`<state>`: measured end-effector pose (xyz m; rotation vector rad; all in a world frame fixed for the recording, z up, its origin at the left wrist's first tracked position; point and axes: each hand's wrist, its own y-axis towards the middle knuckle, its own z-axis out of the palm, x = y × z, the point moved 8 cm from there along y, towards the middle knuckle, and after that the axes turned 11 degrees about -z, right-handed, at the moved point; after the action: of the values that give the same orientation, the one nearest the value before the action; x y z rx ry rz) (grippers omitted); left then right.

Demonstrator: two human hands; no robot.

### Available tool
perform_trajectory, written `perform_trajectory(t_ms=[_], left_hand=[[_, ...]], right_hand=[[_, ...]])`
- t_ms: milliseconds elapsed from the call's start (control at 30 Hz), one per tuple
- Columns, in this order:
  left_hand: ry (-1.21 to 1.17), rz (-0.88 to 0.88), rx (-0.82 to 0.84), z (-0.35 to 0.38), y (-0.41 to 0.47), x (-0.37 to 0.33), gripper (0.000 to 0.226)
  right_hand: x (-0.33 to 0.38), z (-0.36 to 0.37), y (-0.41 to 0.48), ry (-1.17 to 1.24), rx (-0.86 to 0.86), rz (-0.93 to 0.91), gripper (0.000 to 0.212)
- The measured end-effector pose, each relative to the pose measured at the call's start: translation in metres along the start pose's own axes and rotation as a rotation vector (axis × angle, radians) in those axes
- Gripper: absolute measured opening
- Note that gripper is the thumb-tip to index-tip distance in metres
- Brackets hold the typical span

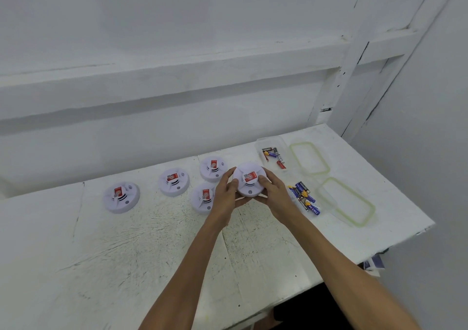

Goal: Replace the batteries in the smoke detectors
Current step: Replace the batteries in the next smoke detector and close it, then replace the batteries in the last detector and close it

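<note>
- One smoke detector (249,181) was held clear of the table (152,241), its labelled face toward the camera, near the right-hand end of the group.
- The left hand (226,193) gripped its left edge, fingers curled behind the rim and thumb on the front. The right hand (272,190) gripped the right edge in the same manner.
- In my judgement this two-sided hold suited twisting the body apart to reach the battery bay. No bay was visible.
- Four other detectors (174,181) lay face up on the table to the left, red labels showing. None appeared opened.
- Two clear tubs stood to the right, close to the right hand. The far tub (260,143) held a few batteries (274,156); the near tub (295,199) held a larger pile.
- Which tub held fresh cells could not be told.
- Two lids (309,158) with green seals lay just beside the tubs, presumably left off so that cells could be taken with one hand.
- Assessment: the work looked to be at an early stage.
</note>
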<state>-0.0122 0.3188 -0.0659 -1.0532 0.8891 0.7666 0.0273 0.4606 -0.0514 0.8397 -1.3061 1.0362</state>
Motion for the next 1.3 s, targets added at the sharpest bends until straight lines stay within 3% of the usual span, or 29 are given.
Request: perform_trajectory(t_ms=[300,500,700,800,933,1033,1300], left_hand=[[0.015,0.058,-0.148,-0.065,-0.017,-0.012,0.039],[-0.037,0.051,-0.332,-0.158,-0.055,-0.01,0.037],[0.062,0.046,-0.462,-0.221,-0.096,-0.003,0.028],[0.112,0.032,-0.484,-0.228,-0.11,-0.004,0.039],[0.295,0.079,-0.435,-0.235,-0.117,0.001,0.039],[0.329,0.11,-0.432,-0.235,-0.121,0.007,0.052],[0.323,0.105,-0.454,-0.229,-0.121,0.005,0.048]], right_hand=[[0.004,0.061,0.004,-0.176,0.109,0.038,0.028],[-0.024,0.139,-0.008,-0.233,0.179,0.162,0.043],[-0.05,0.202,-0.036,-0.305,0.324,0.176,0.03],[-0.059,0.22,-0.043,-0.352,0.408,0.165,0.035],[-0.059,0.236,-0.054,-0.47,0.567,0.086,0.046],[-0.06,0.235,-0.059,-0.486,0.587,0.083,0.044],[-0.062,0.23,-0.056,-0.382,0.613,0.156,0.034]])
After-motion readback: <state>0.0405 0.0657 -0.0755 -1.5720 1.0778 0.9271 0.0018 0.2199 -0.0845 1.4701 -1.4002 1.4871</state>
